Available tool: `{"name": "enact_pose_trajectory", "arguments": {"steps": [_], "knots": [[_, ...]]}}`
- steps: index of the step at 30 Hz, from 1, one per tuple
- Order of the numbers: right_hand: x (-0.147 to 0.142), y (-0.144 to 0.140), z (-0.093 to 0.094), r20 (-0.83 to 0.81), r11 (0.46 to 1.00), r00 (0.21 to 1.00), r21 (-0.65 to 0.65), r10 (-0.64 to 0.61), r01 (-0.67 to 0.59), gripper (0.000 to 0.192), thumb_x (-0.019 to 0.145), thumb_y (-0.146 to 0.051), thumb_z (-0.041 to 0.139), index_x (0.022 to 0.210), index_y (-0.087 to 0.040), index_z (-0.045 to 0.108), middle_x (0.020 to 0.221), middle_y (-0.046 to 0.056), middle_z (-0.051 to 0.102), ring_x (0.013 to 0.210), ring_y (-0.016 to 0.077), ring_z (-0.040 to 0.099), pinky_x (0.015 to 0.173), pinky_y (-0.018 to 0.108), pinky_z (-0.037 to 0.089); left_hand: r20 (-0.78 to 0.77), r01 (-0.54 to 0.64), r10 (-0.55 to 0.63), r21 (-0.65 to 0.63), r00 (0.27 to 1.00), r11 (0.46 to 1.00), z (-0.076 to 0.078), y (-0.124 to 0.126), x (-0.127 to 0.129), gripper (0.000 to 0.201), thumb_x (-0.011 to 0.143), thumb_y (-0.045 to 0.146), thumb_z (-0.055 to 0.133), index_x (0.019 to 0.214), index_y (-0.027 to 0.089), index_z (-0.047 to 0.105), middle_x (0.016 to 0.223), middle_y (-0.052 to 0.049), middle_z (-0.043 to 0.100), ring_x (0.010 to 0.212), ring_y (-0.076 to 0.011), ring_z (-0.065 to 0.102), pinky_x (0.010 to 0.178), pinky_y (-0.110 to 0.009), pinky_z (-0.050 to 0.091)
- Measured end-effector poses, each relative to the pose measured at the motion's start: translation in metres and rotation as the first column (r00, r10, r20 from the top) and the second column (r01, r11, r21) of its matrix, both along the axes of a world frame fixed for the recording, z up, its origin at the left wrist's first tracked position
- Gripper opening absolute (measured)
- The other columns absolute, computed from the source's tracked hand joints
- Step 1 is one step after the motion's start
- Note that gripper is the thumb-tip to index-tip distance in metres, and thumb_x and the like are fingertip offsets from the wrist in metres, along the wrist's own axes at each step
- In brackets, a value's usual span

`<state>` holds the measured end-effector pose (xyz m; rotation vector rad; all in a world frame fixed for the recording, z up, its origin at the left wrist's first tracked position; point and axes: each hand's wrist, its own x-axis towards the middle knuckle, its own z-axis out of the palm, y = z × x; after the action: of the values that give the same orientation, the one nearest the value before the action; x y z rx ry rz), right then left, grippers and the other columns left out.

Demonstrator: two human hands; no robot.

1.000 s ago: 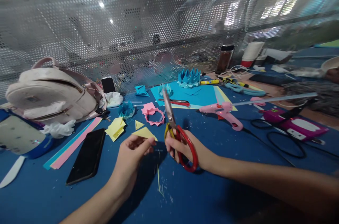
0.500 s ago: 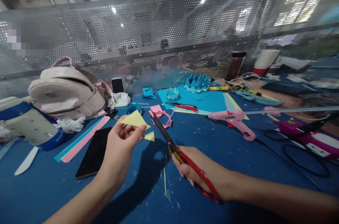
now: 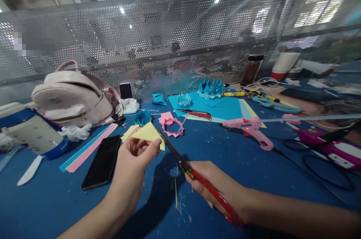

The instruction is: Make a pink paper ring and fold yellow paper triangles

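One yellow paper triangle (image 3: 148, 133) is pinched between the thumb and the fingers of the left hand (image 3: 132, 163), above the blue table (image 3: 42, 201). One pair of red-handled scissors (image 3: 197, 178) is gripped by the right hand (image 3: 217, 186), and the blades are laid against the right edge of the triangle (whether they are open or closed cannot be told). Two dark phones are counted near the left hand: one phone lying flat (image 3: 103, 162) and one phone standing (image 3: 125, 90) beside the pink backpack (image 3: 73, 96). One pink glue gun (image 3: 249, 128), one pink paper ring (image 3: 172, 124) and two blue paper crowns, a large one (image 3: 211, 87) and a small one (image 3: 184, 99), are seen farther back. Compared with half a second ago, the triangle is held slightly lower and more to the right, and the blades have been brought to its edge. The small yellow scrap seen on the table then is now hidden behind the triangle.
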<state>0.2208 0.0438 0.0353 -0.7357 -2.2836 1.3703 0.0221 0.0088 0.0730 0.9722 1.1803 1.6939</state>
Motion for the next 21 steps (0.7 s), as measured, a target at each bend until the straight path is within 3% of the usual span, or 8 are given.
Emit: {"name": "enact_pose_trajectory", "arguments": {"steps": [6, 21], "knots": [[-0.0004, -0.0007, -0.0013, 0.001, 1.000, 1.000, -0.012, -0.001, 0.001, 0.067, 0.087, -0.085, 0.030, 0.077, -0.019, 0.039, 0.066, -0.003, 0.042, 0.052, 0.0072, 0.035, 0.043, 0.018, 0.030, 0.053, -0.025, 0.025, -0.009, 0.998, 1.000, -0.0004, 0.0015, 0.0021, 0.030, 0.061, 0.014, 0.086, 0.077, 0.014, 0.062, 0.067, 0.003, 0.064, 0.063, -0.0089, 0.059, 0.061, -0.017, 0.050], [-0.0015, -0.0024, 0.0013, -0.001, 0.999, 1.000, 0.021, -0.031, 0.031, 0.071, 0.084, -0.088, 0.029, 0.075, -0.019, 0.041, 0.065, -0.002, 0.043, 0.053, 0.0079, 0.036, 0.044, 0.019, 0.031, 0.077, -0.017, 0.019, -0.023, 0.997, 1.000, -0.0001, 0.0029, 0.0029, 0.029, 0.059, 0.012, 0.087, 0.076, 0.013, 0.064, 0.069, 0.002, 0.065, 0.064, -0.0096, 0.060, 0.062, -0.017, 0.050]]}}
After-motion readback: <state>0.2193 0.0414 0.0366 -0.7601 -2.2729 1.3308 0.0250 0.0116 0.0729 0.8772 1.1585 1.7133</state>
